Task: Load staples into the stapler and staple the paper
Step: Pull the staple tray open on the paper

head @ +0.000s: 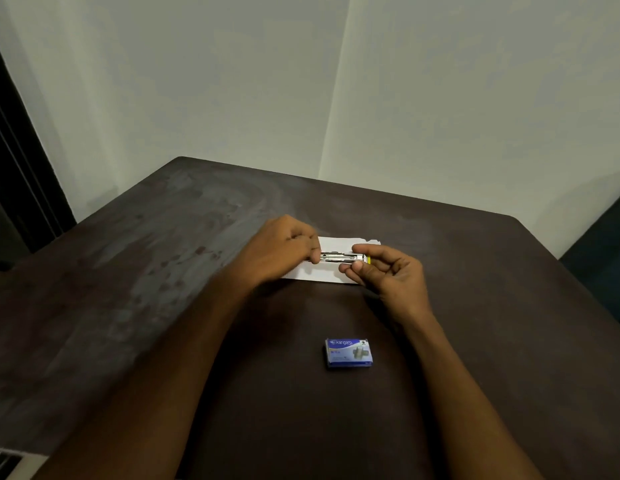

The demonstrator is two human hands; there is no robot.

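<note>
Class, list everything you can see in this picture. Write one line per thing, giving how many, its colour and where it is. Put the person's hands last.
stapler: one, silver metal with a yellow end, over the paper, between both hands
paper: one, white, on the table beneath the stapler
staple box: one, blue, on the table, nearer the person than the paper
table: one, dark brown, in a corner of the room
walls: two, pale, behind the table
left hand: one, grips the stapler's left end
right hand: one, fingers pinch the yellow end
</note>
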